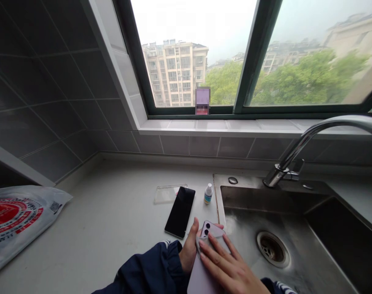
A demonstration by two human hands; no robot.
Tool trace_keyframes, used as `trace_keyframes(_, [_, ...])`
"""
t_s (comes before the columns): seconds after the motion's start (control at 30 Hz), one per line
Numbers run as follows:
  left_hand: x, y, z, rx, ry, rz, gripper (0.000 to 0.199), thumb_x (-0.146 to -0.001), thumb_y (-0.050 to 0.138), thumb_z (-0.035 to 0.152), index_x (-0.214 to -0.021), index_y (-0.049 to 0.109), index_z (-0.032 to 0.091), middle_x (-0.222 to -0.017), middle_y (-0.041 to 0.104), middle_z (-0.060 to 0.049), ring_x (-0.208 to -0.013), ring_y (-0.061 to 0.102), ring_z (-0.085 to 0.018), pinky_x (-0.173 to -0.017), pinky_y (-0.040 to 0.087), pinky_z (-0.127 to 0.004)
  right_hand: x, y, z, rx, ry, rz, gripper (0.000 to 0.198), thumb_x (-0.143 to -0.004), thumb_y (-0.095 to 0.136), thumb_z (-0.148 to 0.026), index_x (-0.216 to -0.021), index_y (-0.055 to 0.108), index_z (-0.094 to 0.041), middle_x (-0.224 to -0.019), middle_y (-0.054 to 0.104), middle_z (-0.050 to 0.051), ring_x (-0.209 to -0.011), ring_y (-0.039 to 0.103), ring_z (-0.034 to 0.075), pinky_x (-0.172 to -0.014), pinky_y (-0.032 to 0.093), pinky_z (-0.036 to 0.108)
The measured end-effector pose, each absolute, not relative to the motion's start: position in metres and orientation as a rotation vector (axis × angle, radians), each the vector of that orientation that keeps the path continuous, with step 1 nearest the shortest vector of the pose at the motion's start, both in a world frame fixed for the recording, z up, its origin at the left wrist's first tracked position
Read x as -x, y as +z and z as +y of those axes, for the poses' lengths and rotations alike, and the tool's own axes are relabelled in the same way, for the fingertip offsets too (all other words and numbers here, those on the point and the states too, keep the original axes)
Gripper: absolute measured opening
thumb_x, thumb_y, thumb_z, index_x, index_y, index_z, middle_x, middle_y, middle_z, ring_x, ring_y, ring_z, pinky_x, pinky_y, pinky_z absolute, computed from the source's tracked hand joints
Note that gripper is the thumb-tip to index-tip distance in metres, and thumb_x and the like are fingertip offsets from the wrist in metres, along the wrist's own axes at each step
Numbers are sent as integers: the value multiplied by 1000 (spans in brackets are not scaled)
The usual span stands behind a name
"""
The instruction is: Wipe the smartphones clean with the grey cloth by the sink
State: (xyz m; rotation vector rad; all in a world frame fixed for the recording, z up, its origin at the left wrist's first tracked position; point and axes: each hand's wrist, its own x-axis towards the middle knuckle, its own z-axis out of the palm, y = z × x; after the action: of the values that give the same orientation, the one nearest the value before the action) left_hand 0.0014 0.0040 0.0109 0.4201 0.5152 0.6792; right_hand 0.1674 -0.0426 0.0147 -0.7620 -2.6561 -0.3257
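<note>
A lilac phone (197, 279) lies back side up in my left hand (189, 250), its two camera lenses toward the far end. The left thumb runs along its left edge, and fingertips show past the right edge. Across the phone's back, my right hand (227, 265) presses a small grey cloth (200, 245) under its fingers; most of the cloth is hidden. Just beyond the left hand, a black phone (180, 212) rests screen up on the counter, overlapping a clear phone case (165, 194). A small white-capped bottle (208, 194) stands upright to their right.
At right is a steel sink (244, 220) with a drain (273, 249) and a curved faucet (299, 147). A white and red plastic bag (23, 220) sits on the white counter (112, 212) at left. Behind are a tiled sill (210, 124) and window.
</note>
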Motion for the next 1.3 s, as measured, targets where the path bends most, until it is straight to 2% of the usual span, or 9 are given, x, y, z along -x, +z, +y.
trace_keyframes(0.07, [0,9,4,-436,684,532,87,-73,47,77,-120,61,5,-104,69,-18,-110,61,-33,-106,34,-46,-167,15,-42,705,-359,-2676,47,-101,41,-38,-141,45,-15,-149,38,6,-140,30,28,-118,0,48])
trace_keyframes(0.13, [0,9,4,-421,693,504,85,-76,45,76,-122,60,7,-107,68,-18,-111,60,-33,-106,34,-46,-167,14,-41,721,-348,-2662,52,-99,42,-45,-141,45,-14,-148,39,7,-140,30,28,-118,1,48])
trace_keyframes(0.2, [-1,11,3,-388,695,454,82,-77,44,75,-122,60,8,-110,68,-18,-114,59,-33,-108,33,-46,-167,13,-42,815,-322,-2628,65,-95,44,-57,-142,44,-11,-148,38,10,-141,27,30,-118,0,48])
trace_keyframes(0.37, [-1,17,2,-389,646,359,74,-80,46,70,-126,57,13,-118,66,-14,-123,53,-31,-113,25,-44,-167,8,-47,1133,-255,-2514,77,-91,47,-58,-148,32,-7,-152,29,14,-143,17,35,-117,1,51])
trace_keyframes(0.63, [-2,11,5,-371,662,382,74,-79,49,70,-118,63,8,-116,67,-16,-123,53,-32,-114,23,-43,-167,12,-43,900,-325,-2593,80,-89,44,-68,-144,40,-11,-149,36,13,-142,22,32,-117,-1,48])
trace_keyframes(0.77, [-1,7,5,-375,613,362,82,-77,46,74,-118,62,5,-114,67,-17,-124,52,-31,-115,22,-42,-167,14,-44,939,-340,-2545,73,-90,48,-63,-142,44,-12,-149,37,13,-142,21,35,-116,-3,52])
trace_keyframes(0.93, [-1,5,3,-381,627,332,81,-80,43,72,-121,60,5,-112,68,-17,-125,51,-30,-114,23,-41,-167,12,-45,916,-311,-2485,73,-88,51,-62,-142,44,-12,-148,38,15,-141,24,35,-116,9,53])
trace_keyframes(1.07, [-2,9,4,-356,666,368,77,-79,46,72,-115,64,5,-107,70,-17,-120,55,-31,-112,27,-41,-168,9,-45,882,-281,-2476,64,-92,54,-47,-141,43,-8,-146,42,15,-139,30,33,-116,16,52])
trace_keyframes(1.3, [-2,14,4,-353,669,378,72,-79,48,69,-118,62,10,-111,68,-15,-119,56,-30,-112,28,-43,-169,10,-45,953,-278,-2529,61,-92,54,-42,-141,43,-6,-149,36,14,-141,27,30,-118,8,48])
